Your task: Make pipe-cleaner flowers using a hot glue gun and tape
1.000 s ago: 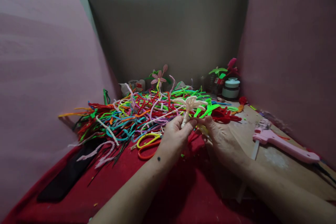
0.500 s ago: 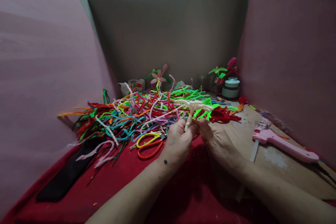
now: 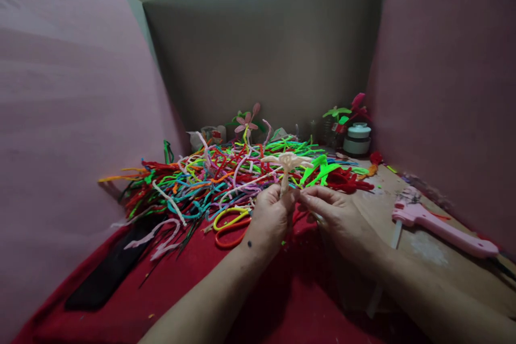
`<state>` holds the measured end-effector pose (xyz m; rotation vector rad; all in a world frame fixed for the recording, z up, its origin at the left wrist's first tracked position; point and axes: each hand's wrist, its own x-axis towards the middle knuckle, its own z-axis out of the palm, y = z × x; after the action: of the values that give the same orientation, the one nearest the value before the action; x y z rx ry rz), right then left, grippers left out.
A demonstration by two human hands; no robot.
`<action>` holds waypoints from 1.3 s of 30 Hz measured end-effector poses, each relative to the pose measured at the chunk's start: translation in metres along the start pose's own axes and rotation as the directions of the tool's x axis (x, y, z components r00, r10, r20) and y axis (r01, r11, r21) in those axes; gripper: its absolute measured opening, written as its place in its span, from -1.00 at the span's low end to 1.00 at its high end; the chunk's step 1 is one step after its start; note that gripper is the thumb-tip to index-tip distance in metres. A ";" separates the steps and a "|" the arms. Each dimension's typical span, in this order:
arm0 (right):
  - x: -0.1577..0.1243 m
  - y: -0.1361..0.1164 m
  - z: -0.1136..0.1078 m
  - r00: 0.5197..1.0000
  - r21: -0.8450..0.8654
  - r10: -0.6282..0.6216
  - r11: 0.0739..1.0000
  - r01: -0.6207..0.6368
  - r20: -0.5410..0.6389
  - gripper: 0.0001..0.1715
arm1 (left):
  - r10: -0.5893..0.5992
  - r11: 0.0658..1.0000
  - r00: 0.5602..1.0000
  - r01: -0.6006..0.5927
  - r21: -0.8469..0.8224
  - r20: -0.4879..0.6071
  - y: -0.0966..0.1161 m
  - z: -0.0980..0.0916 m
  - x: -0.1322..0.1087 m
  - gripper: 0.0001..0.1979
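We hold up a cream-white flower made of fuzzy sticks (image 3: 287,161) with a thick, wrapped stem. Our left hand (image 3: 266,217) is curled closed around the lower stem, so the flower stands up with its petals spread over the top. It is in front of the big pile, above the middle of the red cloth (image 3: 193,295) on the table. Our right hand (image 3: 336,220) has its fingers bent, and the tips of its thumb and first finger come close together, right by our left thumb. We cannot tell if they pinch something thin.

The big messy pile of bendy, fuzzy sticks (image 3: 213,177) covers the back of the cloth — red, green, blue, pink, yellow and more. Bright green fuzzy leaves (image 3: 322,171) sit at the pile's right end. The scissors with one yellow and one orange-red loop (image 3: 219,236) lie at the pile's front edge, just beside our left hand; we cannot see their blades. A flat, long black thing (image 3: 102,274) lies near the cloth's left edge.

On the flat brown board (image 3: 463,285), a pink plastic glue gun (image 3: 447,230) lies along the right edge — a round, pale jar (image 3: 357,142) stands near the back right corner of the table.
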<state>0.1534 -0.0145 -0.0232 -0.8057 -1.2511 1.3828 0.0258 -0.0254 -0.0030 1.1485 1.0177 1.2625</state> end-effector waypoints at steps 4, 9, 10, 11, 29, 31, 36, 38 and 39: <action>0.000 -0.007 -0.002 0.997 0.117 -0.036 0.992 0.044 -0.072 -0.84 | -0.003 0.995 1.000 0.001 0.097 0.026 0.003 0.001 0.000 -0.65; -0.001 -0.011 -0.003 0.991 0.203 -0.130 0.970 0.134 -0.034 -0.89 | 0.080 0.968 0.997 -0.081 0.238 0.017 0.002 0.002 0.002 -0.75; -0.001 -0.010 -0.003 0.991 0.205 -0.129 0.970 0.131 -0.022 -0.88 | 0.120 0.947 0.993 -0.121 0.297 0.023 0.000 0.002 0.003 -0.77; 0.000 -0.010 -0.003 0.992 0.205 -0.125 0.971 0.125 -0.017 -0.88 | 0.166 0.920 0.986 -0.164 0.357 0.026 -0.002 0.002 0.002 -0.78; -0.002 0.000 0.003 0.972 -0.007 -0.188 0.982 0.189 -0.139 -0.84 | 0.278 0.781 0.957 -0.275 0.561 0.081 -0.011 0.010 -0.011 -0.85; -0.002 0.002 0.003 0.973 0.012 -0.186 0.982 0.190 -0.135 -0.84 | 0.283 0.813 0.955 -0.289 0.505 0.091 -0.011 0.011 -0.011 -0.86; -0.004 0.004 0.001 0.975 -0.003 -0.187 0.982 0.189 -0.122 -0.82 | 0.248 0.903 0.966 -0.256 0.345 0.069 -0.007 0.016 -0.013 -0.79; -0.005 0.002 0.001 0.970 -0.032 -0.201 0.980 0.198 -0.134 -0.86 | 0.198 0.934 0.980 -0.199 0.298 0.035 -0.006 0.016 -0.012 -0.73; -0.006 0.001 0.001 0.968 -0.034 -0.213 0.977 0.210 -0.133 -0.87 | 0.167 0.950 0.986 -0.168 0.264 0.026 -0.006 0.017 -0.011 -0.71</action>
<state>0.1534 -0.0201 -0.0247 -0.7445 -1.2085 1.1269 0.0424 -0.0371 -0.0071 1.4686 1.1304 1.2817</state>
